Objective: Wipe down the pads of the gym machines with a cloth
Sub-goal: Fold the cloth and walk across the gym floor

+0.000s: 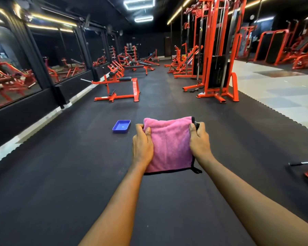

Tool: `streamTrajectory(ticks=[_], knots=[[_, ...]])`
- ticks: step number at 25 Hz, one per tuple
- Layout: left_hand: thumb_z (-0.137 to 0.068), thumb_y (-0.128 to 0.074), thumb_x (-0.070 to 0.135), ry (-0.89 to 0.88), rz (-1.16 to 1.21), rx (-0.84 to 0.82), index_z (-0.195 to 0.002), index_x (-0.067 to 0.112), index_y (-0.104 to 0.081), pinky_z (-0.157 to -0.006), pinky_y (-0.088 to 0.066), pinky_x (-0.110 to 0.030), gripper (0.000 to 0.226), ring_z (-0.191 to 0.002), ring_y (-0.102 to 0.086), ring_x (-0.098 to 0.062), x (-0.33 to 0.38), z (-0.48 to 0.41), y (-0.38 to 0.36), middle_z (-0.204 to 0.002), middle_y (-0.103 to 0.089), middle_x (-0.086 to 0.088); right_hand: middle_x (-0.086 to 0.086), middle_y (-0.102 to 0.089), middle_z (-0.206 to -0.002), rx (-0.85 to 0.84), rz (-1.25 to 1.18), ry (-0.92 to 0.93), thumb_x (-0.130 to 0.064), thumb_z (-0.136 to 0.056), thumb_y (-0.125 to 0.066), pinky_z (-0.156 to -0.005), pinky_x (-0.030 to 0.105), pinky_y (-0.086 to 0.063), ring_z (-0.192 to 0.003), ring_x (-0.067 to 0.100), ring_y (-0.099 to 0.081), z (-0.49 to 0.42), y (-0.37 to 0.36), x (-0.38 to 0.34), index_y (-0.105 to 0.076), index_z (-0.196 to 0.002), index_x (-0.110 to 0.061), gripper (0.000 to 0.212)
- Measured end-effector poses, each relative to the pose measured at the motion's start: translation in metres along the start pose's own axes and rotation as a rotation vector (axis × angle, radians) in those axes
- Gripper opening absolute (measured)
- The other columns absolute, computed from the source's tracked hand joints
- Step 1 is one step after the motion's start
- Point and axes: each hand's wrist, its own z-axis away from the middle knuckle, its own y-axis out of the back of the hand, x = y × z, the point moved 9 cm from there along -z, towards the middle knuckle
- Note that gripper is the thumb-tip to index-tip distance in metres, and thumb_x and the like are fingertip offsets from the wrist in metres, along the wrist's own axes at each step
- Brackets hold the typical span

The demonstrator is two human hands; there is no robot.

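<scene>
Holding one pink cloth, two hands, open gym floor

One pink cloth [169,144], folded into a rough square with black edging, sits mid-view, just toward 5 o'clock from centre. It is up in the air above the floor [60,183] and touches no machine.

Two bare hands, one on each side of it. The left hand [142,146] is at the cloth's 9 o'clock edge, thumb on top and fingers [140,126] curled round the far corner, gripping it. The right hand [199,139] is at the 3 o'clock edge, with the same grip on the cloth, thumb over the top.

One blue tray [121,126] lies flat on the floor, just beside the cloth at its 10 o'clock and not touching it.

One low bench machine [117,86] with an orange frame stands at 11 o'clock, well apart from the cloth, with one black pad [125,79] on top.

One tall cable tower [215,55], also orange, stands at 1 o'clock. More orange machines sit farther back, too many and too blurred to count.

Two rectangular ceiling lights [139,3] at 12 o'clock. Mirror panels [12,68] run along the wall from 9 to 10 o'clock.
</scene>
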Motion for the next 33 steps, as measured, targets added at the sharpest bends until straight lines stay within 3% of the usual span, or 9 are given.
streamTrajectory(ticks=[3,8,11,17,29,33], knots=[[-0.106,-0.037,0.034,0.010,-0.002,0.013,-0.104,0.014,-0.040,-0.070,-0.049,-0.047,0.019,-0.083,-0.059,-0.038,-0.019,-0.095,-0.061,-0.091,-0.063,-0.016,0.000,-0.058,-0.098,0.003,-0.020,-0.009,-0.035,-0.109,-0.040,-0.076,0.032,-0.039,-0.091,0.020,-0.056,-0.110,-0.026,0.024,-0.045,-0.105,-0.010,0.025],[-0.106,-0.038,0.032,0.016,0.010,0.054,-0.104,0.013,-0.040,-0.070,-0.048,-0.048,0.019,-0.085,-0.059,-0.039,-0.041,-0.231,-0.133,-0.092,-0.063,-0.017,0.001,-0.058,-0.096,-0.033,-0.003,-0.001,-0.036,-0.109,-0.039,-0.073,0.034,-0.042,-0.087,0.019,-0.056,-0.271,-0.074,0.042,-0.043,-0.102,-0.011,0.026],[-0.106,-0.038,0.032,0.027,0.004,0.066,-0.103,0.014,-0.039,-0.066,-0.047,-0.047,0.019,-0.081,-0.059,-0.037,-0.078,-0.312,-0.175,-0.087,-0.062,-0.015,-0.001,-0.057,-0.094,-0.056,0.013,0.000,-0.035,-0.109,-0.039,-0.065,0.026,-0.041,-0.082,0.012,-0.054,-0.359,-0.118,0.066,-0.043,-0.102,-0.010,0.026],[-0.106,-0.036,0.034,0.056,0.011,0.069,-0.101,0.018,-0.037,-0.060,-0.035,-0.038,0.017,-0.076,-0.056,-0.033,-0.171,-0.488,-0.251,-0.083,-0.061,-0.013,0.000,-0.057,-0.095,-0.068,0.040,0.023,-0.035,-0.109,-0.039,-0.065,0.025,-0.039,-0.081,0.009,-0.053,-0.537,-0.224,0.109,-0.044,-0.105,-0.010,0.026],[-0.106,-0.034,0.037,0.074,-0.026,0.033,-0.102,0.021,-0.037,-0.061,-0.037,-0.037,0.017,-0.077,-0.057,-0.034,-0.308,-0.843,-0.396,-0.085,-0.061,-0.011,-0.003,-0.056,-0.094,-0.067,0.024,0.016,-0.035,-0.109,-0.039,-0.064,0.020,-0.038,-0.082,0.004,-0.052,-0.888,-0.416,0.182,-0.044,-0.104,-0.011,0.025],[-0.106,-0.035,0.037,0.109,-0.040,0.049,-0.102,0.022,-0.036,-0.063,-0.039,-0.040,0.016,-0.081,-0.057,-0.039,-0.352,-0.964,-0.449,-0.089,-0.062,-0.017,0.001,-0.058,-0.095,-0.089,-0.009,0.002,-0.032,-0.109,-0.040,-0.062,0.028,-0.033,-0.082,0.014,-0.053,-1.016,-0.479,0.206,-0.043,-0.103,-0.012,0.021]])
